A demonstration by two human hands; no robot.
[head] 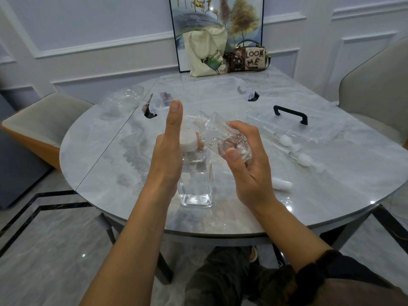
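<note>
Panelled white wall behind; round marble desk [106,151] with a canvas tote bag [206,54] and a patterned handbag [249,56] at the far edge.

Obs. 1: a square clear bottle [196,186], holding clear liquid, stands upright on the desk near the front edge, between the two forearms.

Obs. 2: left hand [167,155]. Grip is narrow, fingers wrapped round the bottle's white cap [188,142], thumb pointing straight up.

Obs. 3: right hand [247,168]. Grip holds a small clear bottle [217,135] in the air just right of the cap, tilted, mouth toward the left hand. Something bristled shows at its mouth; I cannot tell what.

Obs. 4: two bottle brushes [284,140] lie to the right, a loose white cap [282,186] nearer the edge. An open clear storage box [205,85] sits behind, its lid [293,127] beside it.

Judgement: the step in hand looks like uncapping the square bottle, likely to pour from it into the small one. The next move calls for twisting the cap while the square bottle is kept from turning or tipping, since nothing else steadies its body.
</note>
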